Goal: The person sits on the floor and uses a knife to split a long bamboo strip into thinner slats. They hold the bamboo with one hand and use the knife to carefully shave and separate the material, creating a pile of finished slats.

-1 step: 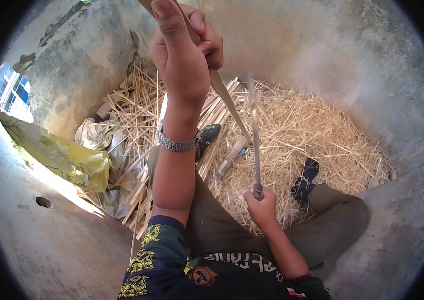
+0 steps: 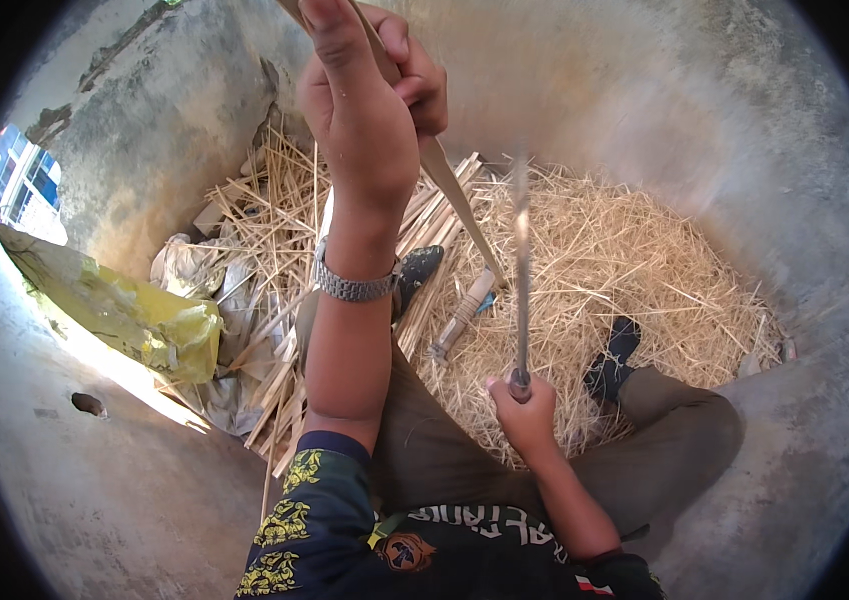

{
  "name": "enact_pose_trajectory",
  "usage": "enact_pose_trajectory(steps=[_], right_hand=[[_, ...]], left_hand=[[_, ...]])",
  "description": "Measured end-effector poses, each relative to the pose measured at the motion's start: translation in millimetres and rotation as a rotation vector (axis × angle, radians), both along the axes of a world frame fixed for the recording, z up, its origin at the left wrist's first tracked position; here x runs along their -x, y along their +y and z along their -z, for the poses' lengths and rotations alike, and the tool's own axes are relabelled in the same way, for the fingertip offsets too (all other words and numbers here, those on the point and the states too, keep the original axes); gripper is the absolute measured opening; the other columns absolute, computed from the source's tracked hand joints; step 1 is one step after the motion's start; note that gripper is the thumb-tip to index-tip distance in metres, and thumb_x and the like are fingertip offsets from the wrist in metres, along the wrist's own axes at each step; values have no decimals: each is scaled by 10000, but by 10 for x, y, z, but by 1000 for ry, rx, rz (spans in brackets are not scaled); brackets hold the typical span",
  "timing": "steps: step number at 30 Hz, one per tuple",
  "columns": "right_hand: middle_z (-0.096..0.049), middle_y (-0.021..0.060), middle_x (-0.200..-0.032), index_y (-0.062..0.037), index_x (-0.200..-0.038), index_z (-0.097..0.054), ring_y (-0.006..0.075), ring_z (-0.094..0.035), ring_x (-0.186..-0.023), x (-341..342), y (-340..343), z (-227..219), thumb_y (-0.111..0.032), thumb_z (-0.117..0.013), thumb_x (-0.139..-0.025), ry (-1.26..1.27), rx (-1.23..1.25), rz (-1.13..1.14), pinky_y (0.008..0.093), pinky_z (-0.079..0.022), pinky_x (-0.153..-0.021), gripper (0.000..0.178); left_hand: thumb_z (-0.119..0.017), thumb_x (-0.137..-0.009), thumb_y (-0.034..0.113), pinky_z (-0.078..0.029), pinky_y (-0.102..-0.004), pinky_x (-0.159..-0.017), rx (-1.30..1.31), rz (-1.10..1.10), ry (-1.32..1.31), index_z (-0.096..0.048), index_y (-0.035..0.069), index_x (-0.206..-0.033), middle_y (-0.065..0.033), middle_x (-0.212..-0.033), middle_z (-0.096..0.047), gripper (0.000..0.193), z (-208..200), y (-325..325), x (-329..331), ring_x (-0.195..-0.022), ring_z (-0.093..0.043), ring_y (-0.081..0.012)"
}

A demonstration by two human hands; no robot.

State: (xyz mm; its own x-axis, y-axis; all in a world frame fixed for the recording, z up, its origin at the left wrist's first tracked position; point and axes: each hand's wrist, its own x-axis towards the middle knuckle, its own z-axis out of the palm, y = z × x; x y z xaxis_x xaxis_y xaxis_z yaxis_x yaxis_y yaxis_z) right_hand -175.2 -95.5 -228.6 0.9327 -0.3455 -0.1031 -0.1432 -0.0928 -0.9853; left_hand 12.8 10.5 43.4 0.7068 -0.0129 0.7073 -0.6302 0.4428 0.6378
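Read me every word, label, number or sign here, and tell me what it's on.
Dark shirt: white lettering across the front, creased; I won't copy it out.
Orange-brown emblem on the shirt: any text too small to read.
Blade in the right hand: blurred, nothing legible.
Pale strip: none visible.

Pale shavings (image 2: pixel 665 270) strewn thickly, split strips (image 2: pixel 280 205) heaped leftward, floor beneath seemingly hidden

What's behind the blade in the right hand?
Pale shavings show on both sides of the blade. The bit directly behind it is covered, as is anything under the shavings.
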Motion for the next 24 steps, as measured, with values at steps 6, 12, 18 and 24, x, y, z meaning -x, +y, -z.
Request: enact_pose_trajectory(steps=[6,12,18,24], right_hand=[[-461,-27,-558,-54,-613,-475,69,-396,-536,-95,24,112,-197,-742,-868,360,-300,-66,305,-332,-508,395],[-458,-25,-557,-50,-607,-471,77,-380,-534,20,147,47,-200,-733,-861,61,-80,27,319,-327,-503,395],[-447,-29,-549,-54,-608,-486,65,-373,-538,-128,-12,270,-178,-725,-849,129,-7,1,318,-328,-500,361],[-449,-17,-543,-47,-612,-482,59,-379,-527,-59,11,18,-156,-704,-831,75,55,91,313,-342,-496,330]], left_hand=[[-393,-960,769,-169,-272,-423,17,-67,-22,-397,93,-890,20,-560,-280,679,8,19,-31,-442,-226,-87],[-490,-963,702,-311,-301,-508,-63,206,-43,-492,83,-988,-30,-653,-434,620,50,281,-202,-541,-401,-138],[-434,-998,693,-247,-245,-323,94,-3,25,-458,126,-766,51,-487,-356,614,-88,-81,59,-359,-320,-68],[-461,-997,677,-231,-241,-328,67,-102,28,-456,135,-743,55,-490,-356,598,-48,-19,6,-362,-307,-62]])
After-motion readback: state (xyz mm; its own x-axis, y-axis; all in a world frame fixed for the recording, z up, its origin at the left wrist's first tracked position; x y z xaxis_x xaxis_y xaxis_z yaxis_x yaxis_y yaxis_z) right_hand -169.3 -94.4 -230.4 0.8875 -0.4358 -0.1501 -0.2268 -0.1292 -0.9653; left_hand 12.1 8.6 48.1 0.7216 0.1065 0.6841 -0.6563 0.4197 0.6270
